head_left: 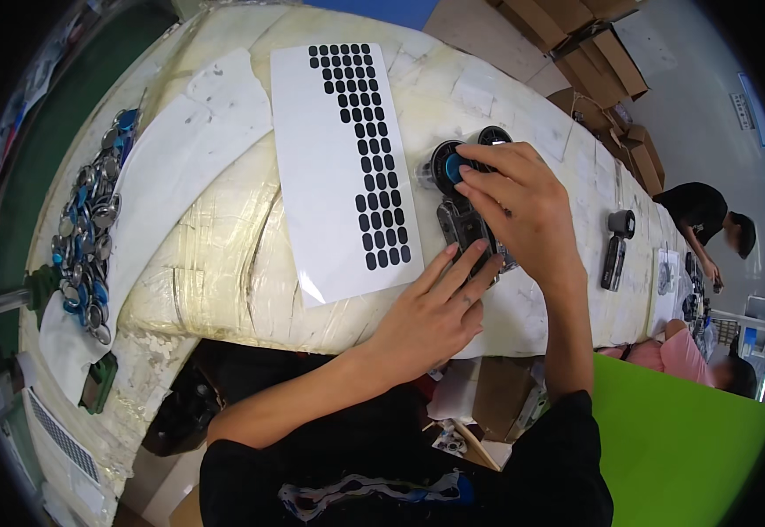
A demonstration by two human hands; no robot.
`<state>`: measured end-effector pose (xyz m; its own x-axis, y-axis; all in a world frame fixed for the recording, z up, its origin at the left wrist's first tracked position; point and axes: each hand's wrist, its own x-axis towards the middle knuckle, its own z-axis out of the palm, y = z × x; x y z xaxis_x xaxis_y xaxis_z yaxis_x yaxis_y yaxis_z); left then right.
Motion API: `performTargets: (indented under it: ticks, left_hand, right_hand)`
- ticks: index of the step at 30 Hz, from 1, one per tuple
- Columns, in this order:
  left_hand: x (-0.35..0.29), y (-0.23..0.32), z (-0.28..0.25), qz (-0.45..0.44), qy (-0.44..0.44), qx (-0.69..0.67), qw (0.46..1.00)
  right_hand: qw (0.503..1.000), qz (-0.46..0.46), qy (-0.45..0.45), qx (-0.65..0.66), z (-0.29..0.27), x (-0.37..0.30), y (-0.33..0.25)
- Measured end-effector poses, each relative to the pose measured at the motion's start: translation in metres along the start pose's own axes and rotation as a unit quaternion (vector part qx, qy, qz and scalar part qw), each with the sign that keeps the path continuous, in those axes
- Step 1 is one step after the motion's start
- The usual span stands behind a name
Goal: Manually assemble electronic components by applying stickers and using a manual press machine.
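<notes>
On the wrapped table lies a black device [463, 225] with a clear-looking body and a round black head [445, 167]. My left hand [424, 323] reaches across from the left, its fingers bent over the near end of the device and holding it against the table. Above it, my right hand [523, 198] is closed, thumb and fingertips pinching a blue disc [455, 168] at the centre of the round head. Another round black part [494, 135] sits just beyond my right fingers, partly hidden by them.
A white sheet of black oval stickers [385, 189] lies left of the device. Farther left, silver and blue discs [88, 233] are heaped beside white paper [194, 132]. A similar black device [615, 250] rests to the right. Two people, one in black [694, 211] and one in pink [677, 356], sit farther along.
</notes>
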<state>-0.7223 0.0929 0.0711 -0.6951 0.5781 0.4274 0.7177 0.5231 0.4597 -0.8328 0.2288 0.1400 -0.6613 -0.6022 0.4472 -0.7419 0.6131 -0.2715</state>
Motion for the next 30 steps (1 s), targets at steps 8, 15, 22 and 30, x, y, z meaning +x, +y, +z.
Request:
performTargets:
  ticks: [8, 15, 22, 30]
  left_hand:
    - [-0.004, -0.006, 0.000, -0.016, 0.030, -0.018, 0.999]
    - [-0.023, -0.014, -0.055, -0.147, 0.165, -0.189, 0.957]
    - [-0.144, -0.133, -0.177, -0.406, 0.314, 0.282, 0.811]
    - [-0.166, -0.161, -0.198, -0.392, 0.333, 0.218, 0.829]
  right_hand:
    - [1.000, -0.016, -0.008, 0.004, 0.006, 0.010, -0.001]
    - [0.999, -0.003, -0.036, 0.003, -0.006, 0.004, -0.003]
    - [0.998, 0.055, 0.015, -0.037, -0.020, -0.010, -0.027]
    - [0.999, 0.024, 0.027, 0.013, -0.020, -0.008, -0.045]
